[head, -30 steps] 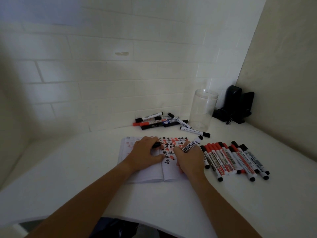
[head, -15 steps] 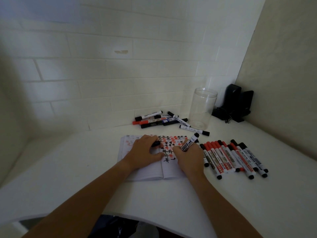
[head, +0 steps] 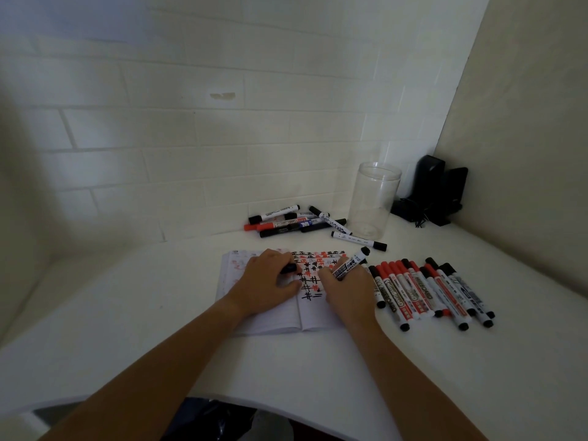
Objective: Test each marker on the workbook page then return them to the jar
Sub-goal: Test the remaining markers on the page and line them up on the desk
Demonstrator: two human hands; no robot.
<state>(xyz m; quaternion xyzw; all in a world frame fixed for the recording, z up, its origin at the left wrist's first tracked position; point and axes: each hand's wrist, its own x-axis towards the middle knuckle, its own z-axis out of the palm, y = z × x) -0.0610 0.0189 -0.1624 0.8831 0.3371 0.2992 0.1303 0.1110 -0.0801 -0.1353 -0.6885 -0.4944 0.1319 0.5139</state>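
An open workbook lies on the white table, its right page covered with black and red tally marks. My right hand grips a white marker with its tip down on the page, beside the lowest black marks. My left hand rests on the left page and holds a black cap between its fingers. A row of several red and black markers lies right of the workbook. Another pile of markers sits behind it. The clear jar stands empty at the back.
A black device with cables stands in the back right corner beside the jar. One loose black-capped marker lies between the jar and the workbook. White tiled walls close the table at the back; a beige wall closes the right side.
My right hand has shifted slightly down the page with the marker, and new short black strokes show at the bottom of the marks. My left hand has stayed on the workbook.
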